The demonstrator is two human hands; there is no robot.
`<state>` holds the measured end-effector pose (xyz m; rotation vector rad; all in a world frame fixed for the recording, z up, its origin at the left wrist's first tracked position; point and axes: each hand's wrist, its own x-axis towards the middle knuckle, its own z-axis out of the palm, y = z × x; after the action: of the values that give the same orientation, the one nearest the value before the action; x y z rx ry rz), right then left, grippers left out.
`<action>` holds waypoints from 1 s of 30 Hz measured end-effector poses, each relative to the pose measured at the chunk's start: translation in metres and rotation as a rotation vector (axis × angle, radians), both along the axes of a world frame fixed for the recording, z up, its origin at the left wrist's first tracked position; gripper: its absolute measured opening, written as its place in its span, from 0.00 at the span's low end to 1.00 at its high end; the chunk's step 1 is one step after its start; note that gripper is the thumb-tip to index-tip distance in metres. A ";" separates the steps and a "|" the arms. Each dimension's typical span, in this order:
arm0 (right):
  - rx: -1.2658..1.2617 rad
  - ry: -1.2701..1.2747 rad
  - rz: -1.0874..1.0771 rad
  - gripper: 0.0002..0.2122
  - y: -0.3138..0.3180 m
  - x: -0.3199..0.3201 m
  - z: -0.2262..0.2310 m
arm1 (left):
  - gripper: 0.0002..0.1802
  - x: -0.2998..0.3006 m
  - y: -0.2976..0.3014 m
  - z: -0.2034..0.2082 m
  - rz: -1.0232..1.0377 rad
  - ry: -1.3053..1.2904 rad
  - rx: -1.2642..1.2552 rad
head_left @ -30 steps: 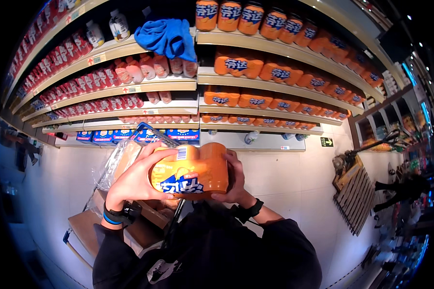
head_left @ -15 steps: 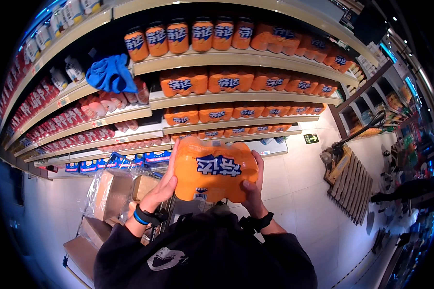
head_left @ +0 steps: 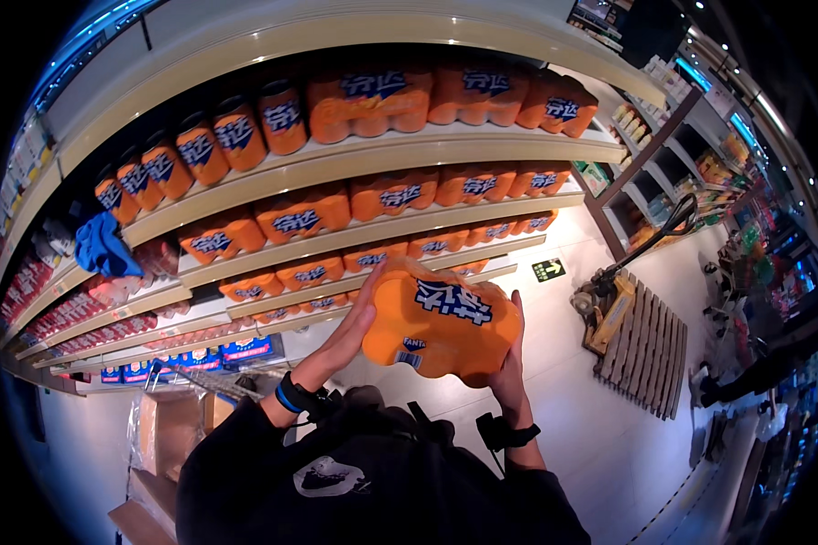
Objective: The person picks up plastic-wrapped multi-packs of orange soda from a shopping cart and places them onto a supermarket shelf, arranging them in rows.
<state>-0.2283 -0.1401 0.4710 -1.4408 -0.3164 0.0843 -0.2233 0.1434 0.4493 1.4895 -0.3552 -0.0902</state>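
Observation:
Between my two hands is a shrink-wrapped pack of orange soda cans (head_left: 436,331), held up in front of my chest and tilted, its printed side toward me. My left hand (head_left: 353,329) is pressed to the pack's left end. At its right end my right hand (head_left: 511,371) grips it, partly hidden behind the pack. Beyond it, shelves hold matching packs (head_left: 368,102) and, on the upper shelf, a row of single orange cans (head_left: 236,134).
A blue cloth (head_left: 106,245) hangs over a shelf edge at the left. Cardboard boxes (head_left: 168,431) in a cart stand at my lower left. To the right, a yellow pallet jack (head_left: 612,313) sits at a wooden pallet (head_left: 647,350). A person's dark-clothed leg (head_left: 745,386) shows at far right.
My view has swung right and nearer the shelves, so they appear shifted left. The pack, still in both hands, has moved right and tilted down at its right end.

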 end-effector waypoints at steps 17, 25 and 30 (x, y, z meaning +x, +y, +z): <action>-0.365 -0.406 -0.061 0.79 -0.224 0.252 0.060 | 0.49 0.280 -0.201 0.061 -0.296 0.035 -0.259; -0.210 -0.229 -0.110 0.70 -0.366 0.372 0.031 | 0.67 0.356 -0.292 0.125 -0.224 -0.201 0.185; -0.166 -0.289 -0.017 0.64 -0.442 0.481 0.019 | 0.64 0.403 -0.358 0.135 0.026 -0.374 0.211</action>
<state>0.2531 -0.5820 0.4897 -1.6218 -0.5440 -0.1153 0.1795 -0.2147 0.5845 1.7204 -0.6422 0.1802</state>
